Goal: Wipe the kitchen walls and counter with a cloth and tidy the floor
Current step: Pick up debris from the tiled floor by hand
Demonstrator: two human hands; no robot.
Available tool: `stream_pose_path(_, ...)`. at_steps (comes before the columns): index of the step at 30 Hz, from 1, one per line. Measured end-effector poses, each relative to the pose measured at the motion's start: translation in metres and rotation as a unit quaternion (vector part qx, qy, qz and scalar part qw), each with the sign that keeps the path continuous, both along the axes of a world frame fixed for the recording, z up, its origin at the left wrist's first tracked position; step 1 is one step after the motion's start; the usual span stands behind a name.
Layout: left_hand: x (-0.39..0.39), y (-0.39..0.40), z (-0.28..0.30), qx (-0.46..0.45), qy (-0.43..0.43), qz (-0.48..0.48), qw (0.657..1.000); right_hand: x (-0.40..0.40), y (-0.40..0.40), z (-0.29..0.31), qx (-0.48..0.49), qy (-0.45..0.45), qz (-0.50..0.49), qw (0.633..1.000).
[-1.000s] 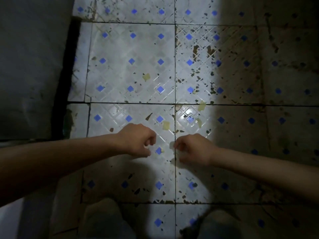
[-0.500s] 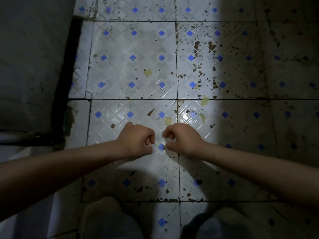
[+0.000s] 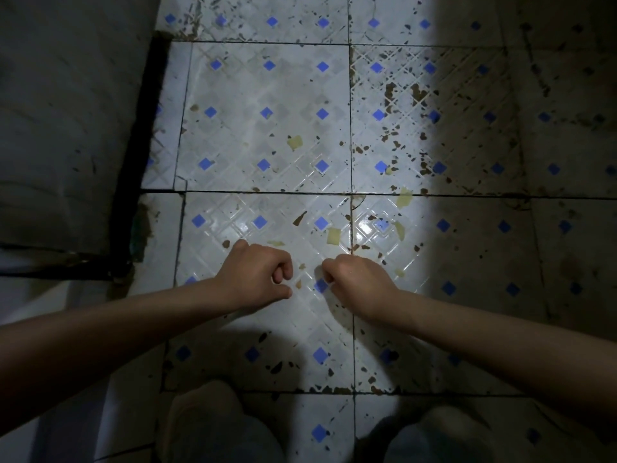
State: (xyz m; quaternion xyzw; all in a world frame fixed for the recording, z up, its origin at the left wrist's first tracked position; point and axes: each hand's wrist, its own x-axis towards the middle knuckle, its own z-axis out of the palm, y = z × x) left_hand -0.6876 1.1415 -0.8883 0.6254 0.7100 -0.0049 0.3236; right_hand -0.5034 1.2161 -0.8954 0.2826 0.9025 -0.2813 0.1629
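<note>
Drifting apart, fists (slightly) over floor.

floor tiles: glazed ceramic, glossy where the light hits, embossed diamond grid, pretty grimy with brown specks
blue diamonds: flat matt insets
yellowish scraps: thin, papery-looking bits, dull
wall on the left: rough, matt grey, looks like bare plaster

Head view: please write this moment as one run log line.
stage: floor tidying | left hand: curled, nothing visible in it | right hand: curled, nothing visible in it | yellow scraps: on tiled floor
</note>
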Motion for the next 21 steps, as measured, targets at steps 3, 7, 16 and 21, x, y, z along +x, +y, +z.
stream_pose_path(3, 0.008, 0.003, -0.002, 0.018, -0.008, 0.006, 1.0, 0.007, -0.002, 0.001, 0.007, -0.003, 0.005, 1.0)
stream_pose_path(7, 0.019, 0.004, -0.008, 0.034, 0.005, 0.011, 0.999, 0.018, -0.001, 0.004, -0.005, 0.02, -0.061, 0.998)
stream_pose_path(16, 0.021, 0.003, -0.013, 0.045, 0.025, -0.01, 0.999, 0.061, 0.011, 0.017, -0.116, 0.083, -0.334, 0.932)
stream_pose_path(21, 0.02, 0.006, -0.014, 0.081, 0.002, 0.01, 0.997, 0.076, 0.019, 0.017, -0.148, 0.084, -0.403, 0.899)
